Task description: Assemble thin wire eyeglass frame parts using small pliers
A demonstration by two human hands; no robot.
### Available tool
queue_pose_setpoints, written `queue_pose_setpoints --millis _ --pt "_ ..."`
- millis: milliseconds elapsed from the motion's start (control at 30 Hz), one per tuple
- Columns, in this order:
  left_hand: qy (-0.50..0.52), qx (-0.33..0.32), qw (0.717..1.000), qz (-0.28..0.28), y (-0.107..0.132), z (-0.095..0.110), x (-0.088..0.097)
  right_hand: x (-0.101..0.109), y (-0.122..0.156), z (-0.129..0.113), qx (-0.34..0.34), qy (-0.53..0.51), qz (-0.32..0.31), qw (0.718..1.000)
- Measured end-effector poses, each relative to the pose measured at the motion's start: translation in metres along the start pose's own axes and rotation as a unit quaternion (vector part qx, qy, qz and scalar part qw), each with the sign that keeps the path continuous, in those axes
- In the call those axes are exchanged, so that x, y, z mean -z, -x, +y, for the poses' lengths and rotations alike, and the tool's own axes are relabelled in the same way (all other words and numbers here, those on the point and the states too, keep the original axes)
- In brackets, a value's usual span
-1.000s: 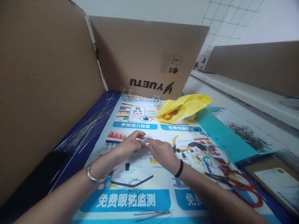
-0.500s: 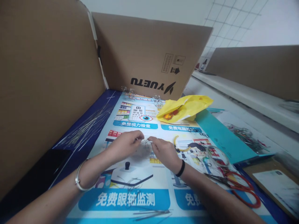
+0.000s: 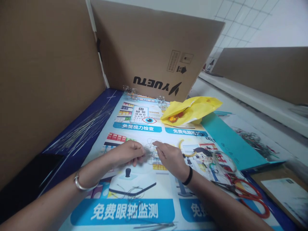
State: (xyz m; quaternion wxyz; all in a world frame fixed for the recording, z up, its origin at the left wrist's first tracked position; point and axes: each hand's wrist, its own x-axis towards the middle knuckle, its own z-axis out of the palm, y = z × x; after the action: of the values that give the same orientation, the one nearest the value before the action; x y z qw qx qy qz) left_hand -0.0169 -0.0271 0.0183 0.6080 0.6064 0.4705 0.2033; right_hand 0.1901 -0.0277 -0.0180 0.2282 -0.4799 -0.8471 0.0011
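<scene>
Above the middle of the printed sheet, a thin looped wire piece (image 3: 150, 150) shows between my two hands. My right hand (image 3: 171, 160) pinches it between thumb and forefinger. Fingers curled and closed, my left hand (image 3: 128, 154) is at the wire's left side; the fingertips face away, so what they grip is hard to make out. More loose thin wire (image 3: 137, 192) lies on the sheet below the hands. Just right of my right hand rests a yellow-handled tool (image 3: 187, 151), apparently pliers. Scissors with red handles (image 3: 250, 189) lie beside my right forearm.
Long straight wires (image 3: 81, 131) lie on the blue surface at left. Wire bundles (image 3: 162, 102) sit near the cardboard panel (image 3: 154, 48). A yellow pouch (image 3: 194, 110) holds something orange. At right are a turquoise folder (image 3: 223, 138), a tangled wire heap (image 3: 255, 144) and a cardboard packet (image 3: 284, 189).
My left hand has moved slightly down and left, and its fingers are curled more. More of the wire loops show between the hands. My right hand stays nearly in place.
</scene>
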Motion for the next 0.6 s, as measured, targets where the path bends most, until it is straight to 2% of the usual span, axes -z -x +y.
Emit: queue_pose_setpoints --millis 133,300,433,600 --pt "0.027 -0.036 0.999 0.011 -0.001 0.001 -0.007 -0.001 0.0 -0.002 0.006 0.012 -0.001 1.0" --pt "-0.016 -0.081 0.995 0.052 -0.012 -0.013 -0.015 -0.003 0.001 -0.003 0.024 -0.007 -0.005 1.0" --pt "-0.071 -0.139 0.98 0.127 -0.019 -0.021 -0.018 -0.004 0.001 -0.005 0.024 -0.019 -0.007 1.0" --pt "-0.14 -0.188 0.952 0.197 -0.02 -0.02 -0.02 -0.006 0.002 -0.004 0.026 -0.037 -0.012 0.999"
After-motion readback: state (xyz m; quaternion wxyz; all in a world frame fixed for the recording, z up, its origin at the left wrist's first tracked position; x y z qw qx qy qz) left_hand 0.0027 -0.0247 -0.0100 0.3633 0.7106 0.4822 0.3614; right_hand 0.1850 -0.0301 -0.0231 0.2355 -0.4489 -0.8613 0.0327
